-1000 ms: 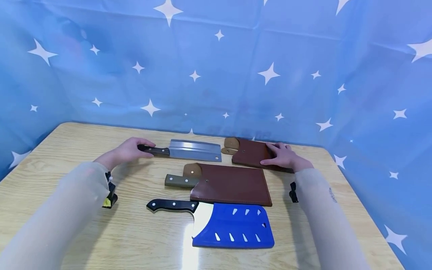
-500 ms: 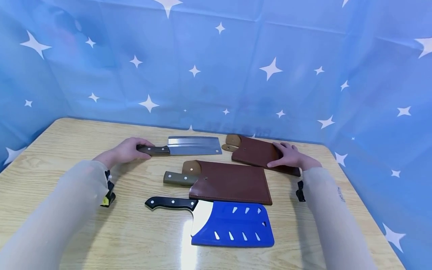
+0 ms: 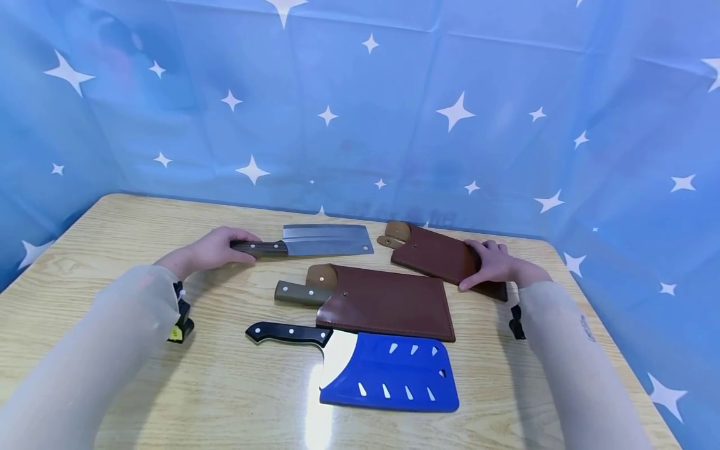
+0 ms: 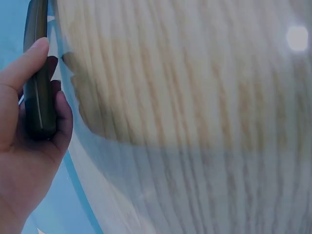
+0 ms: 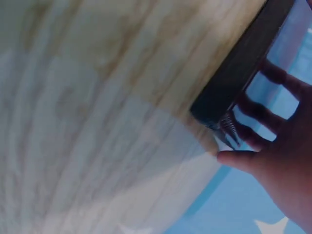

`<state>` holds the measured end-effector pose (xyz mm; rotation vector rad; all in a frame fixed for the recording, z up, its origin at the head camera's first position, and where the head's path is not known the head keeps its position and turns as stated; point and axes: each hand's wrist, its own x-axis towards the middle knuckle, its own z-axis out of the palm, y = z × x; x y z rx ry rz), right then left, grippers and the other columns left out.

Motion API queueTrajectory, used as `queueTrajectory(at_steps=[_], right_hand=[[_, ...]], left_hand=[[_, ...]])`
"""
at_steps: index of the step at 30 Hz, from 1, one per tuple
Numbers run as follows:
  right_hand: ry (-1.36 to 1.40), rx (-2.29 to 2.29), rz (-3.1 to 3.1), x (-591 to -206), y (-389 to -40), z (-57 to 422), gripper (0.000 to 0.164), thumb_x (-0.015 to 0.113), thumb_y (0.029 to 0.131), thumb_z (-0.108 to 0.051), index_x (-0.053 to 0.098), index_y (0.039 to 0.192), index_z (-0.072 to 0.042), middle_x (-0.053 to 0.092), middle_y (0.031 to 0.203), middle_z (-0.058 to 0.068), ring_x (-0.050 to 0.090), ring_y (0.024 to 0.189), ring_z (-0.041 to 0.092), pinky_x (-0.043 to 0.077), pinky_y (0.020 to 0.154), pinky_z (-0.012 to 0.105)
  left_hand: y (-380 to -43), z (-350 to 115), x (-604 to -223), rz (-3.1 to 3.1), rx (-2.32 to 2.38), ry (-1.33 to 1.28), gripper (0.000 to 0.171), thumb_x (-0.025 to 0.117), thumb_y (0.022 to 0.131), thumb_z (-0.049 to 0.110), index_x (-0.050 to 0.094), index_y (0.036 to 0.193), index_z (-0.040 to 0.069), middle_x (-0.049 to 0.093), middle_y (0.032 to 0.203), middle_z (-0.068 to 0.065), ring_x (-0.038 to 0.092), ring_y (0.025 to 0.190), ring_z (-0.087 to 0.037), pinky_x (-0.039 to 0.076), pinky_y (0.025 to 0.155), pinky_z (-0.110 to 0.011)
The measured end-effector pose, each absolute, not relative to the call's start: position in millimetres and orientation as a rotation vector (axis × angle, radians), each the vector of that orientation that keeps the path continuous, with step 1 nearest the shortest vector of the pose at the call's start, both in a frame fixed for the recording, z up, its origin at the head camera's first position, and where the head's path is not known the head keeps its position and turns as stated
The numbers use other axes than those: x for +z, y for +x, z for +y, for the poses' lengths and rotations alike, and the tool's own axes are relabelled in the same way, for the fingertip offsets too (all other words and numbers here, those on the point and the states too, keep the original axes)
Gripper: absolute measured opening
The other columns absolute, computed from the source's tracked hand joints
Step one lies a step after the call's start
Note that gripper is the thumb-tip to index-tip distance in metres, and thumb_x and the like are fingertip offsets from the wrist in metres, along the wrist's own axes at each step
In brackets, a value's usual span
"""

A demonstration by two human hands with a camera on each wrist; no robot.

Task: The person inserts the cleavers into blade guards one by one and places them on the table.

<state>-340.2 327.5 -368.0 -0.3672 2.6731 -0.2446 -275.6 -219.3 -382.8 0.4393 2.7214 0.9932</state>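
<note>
My left hand (image 3: 216,250) grips the dark wooden handle of a cleaver (image 3: 329,240) at the back of the table, its bare steel blade pointing right. In the left wrist view, thumb and fingers wrap the handle (image 4: 38,107). At the back right, my right hand (image 3: 492,264) holds a brown leather knife sheath (image 3: 435,252) across its width, thumb at the near edge and fingers over the far one. No handle shows at the sheath's mouth, which faces the cleaver and has tan straps (image 3: 396,232). The right wrist view shows the sheath's dark side (image 5: 239,68) by the fingers.
In the middle, a cleaver with an olive handle (image 3: 300,294) sits in a larger brown leather sheath (image 3: 388,303). Nearer, a black-handled cleaver (image 3: 289,333) lies in a blue slotted blade guard (image 3: 394,372). A blue star-patterned cloth (image 3: 360,125) hangs behind the table.
My right hand has moved right and slightly nearer, taking the leather sheath along and slanting it more. The cleaver's blade in my left hand has swung slightly toward the back.
</note>
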Motion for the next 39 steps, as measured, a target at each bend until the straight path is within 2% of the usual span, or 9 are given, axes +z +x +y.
queueTrajectory(at_steps=[7,12,18,24,30,39], right_hand=[[-0.414,-0.272,2.641,-372,-336,329,0.124,0.076,0.064,-0.056,0.002,0.149,-0.005,0.003,0.148,0.032,0.005,0.131,0.056,0.021,0.098,0.072],[-0.405,-0.294,2.668,-369,-333,330,0.122,0.076,0.064,-0.057,0.005,0.150,-0.008,0.006,0.148,0.031,0.010,0.128,0.054,0.026,0.096,0.070],[-0.428,-0.325,2.704,-364,-327,331,0.118,0.075,0.066,-0.055,0.008,0.150,-0.008,0.009,0.147,0.031,0.013,0.128,0.054,0.027,0.095,0.070],[-0.457,-0.357,2.701,-356,-320,326,0.114,0.075,0.068,-0.052,0.008,0.150,-0.009,0.009,0.148,0.030,0.012,0.129,0.053,0.026,0.095,0.069],[-0.498,-0.345,2.700,-351,-313,318,0.112,0.075,0.069,-0.051,0.010,0.150,-0.010,0.010,0.148,0.029,0.012,0.130,0.052,0.026,0.096,0.069],[-0.557,-0.359,2.706,-345,-307,307,0.111,0.075,0.068,-0.051,0.010,0.150,-0.012,0.012,0.149,0.026,0.014,0.131,0.048,0.028,0.097,0.067]], left_hand=[[-273,-219,-382,2.709,1.001,0.426,0.048,0.066,0.085,0.018,0.053,0.129,0.003,0.049,0.136,-0.022,0.040,0.128,-0.041,0.030,0.107,-0.054],[-272,-223,-382,2.684,1.066,0.417,0.050,0.065,0.085,0.018,0.051,0.131,0.003,0.047,0.138,-0.022,0.038,0.131,-0.041,0.028,0.108,-0.055],[-265,-228,-376,2.690,1.098,0.425,0.050,0.066,0.085,0.019,0.052,0.130,0.004,0.048,0.137,-0.021,0.043,0.127,-0.040,0.034,0.104,-0.054],[-260,-232,-367,2.739,1.089,0.389,0.046,0.066,0.085,0.019,0.056,0.128,0.007,0.054,0.132,-0.019,0.054,0.113,-0.031,0.042,0.093,-0.043],[-263,-233,-360,2.766,1.062,0.398,0.045,0.066,0.085,0.019,0.056,0.128,0.008,0.055,0.131,-0.019,0.054,0.108,-0.027,0.042,0.087,-0.036],[-262,-229,-358,2.726,1.102,0.441,0.047,0.066,0.085,0.015,0.055,0.129,0.005,0.052,0.134,-0.021,0.052,0.118,-0.036,0.041,0.098,-0.050]])
